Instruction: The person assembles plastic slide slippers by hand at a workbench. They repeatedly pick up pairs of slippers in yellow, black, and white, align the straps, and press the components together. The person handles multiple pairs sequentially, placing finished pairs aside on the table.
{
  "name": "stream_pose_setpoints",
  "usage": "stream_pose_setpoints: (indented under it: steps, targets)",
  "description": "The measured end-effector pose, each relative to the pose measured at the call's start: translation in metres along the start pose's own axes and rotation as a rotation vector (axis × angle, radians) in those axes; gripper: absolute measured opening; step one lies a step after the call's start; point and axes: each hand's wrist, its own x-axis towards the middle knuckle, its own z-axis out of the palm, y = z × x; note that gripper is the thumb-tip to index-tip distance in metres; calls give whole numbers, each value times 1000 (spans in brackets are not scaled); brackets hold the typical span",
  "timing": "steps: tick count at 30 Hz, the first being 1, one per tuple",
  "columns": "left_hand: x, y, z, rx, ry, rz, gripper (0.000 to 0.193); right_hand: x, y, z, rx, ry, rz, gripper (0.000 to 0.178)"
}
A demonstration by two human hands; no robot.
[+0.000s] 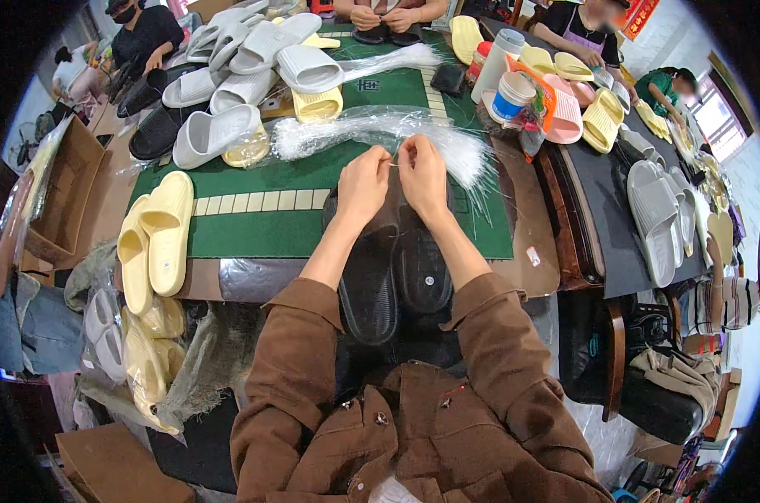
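Observation:
My left hand (365, 186) and my right hand (424, 178) are raised close together over the table's front edge. Both have their fingers pinched, fingertips nearly meeting; whatever thin thing is between them is too small to make out. Below my wrists lies a pair of black slide slippers, the left slipper (370, 293) and the right slipper (424, 272), soles toward me, their far ends hidden by my hands. Just beyond my fingers rests a bundle of thin clear plastic strands (464, 159), partly in a clear bag.
Grey slippers (308, 69) are heaped at the far left, with black slippers (155, 130) beside them. Pale yellow slippers (168, 230) sit on the left table corner. A white tumbler (497, 63) and a tub (511, 96) stand at right. Other people work around the table.

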Motion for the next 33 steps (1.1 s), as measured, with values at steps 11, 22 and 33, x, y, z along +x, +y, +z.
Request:
stream_pose_setpoints:
  steps: [11, 22, 33]
  targets:
    - [-5, -4, -15, 95, -39, 52, 16, 2, -10, -10, -40, -206, 5, 10]
    - [-99, 77, -38, 495, -92, 277, 48, -10, -6, -39, 5, -118, -30, 18]
    - [-146, 84, -4, 519, -260, 117, 50, -47, 4, -171, 10, 283, 134, 21]
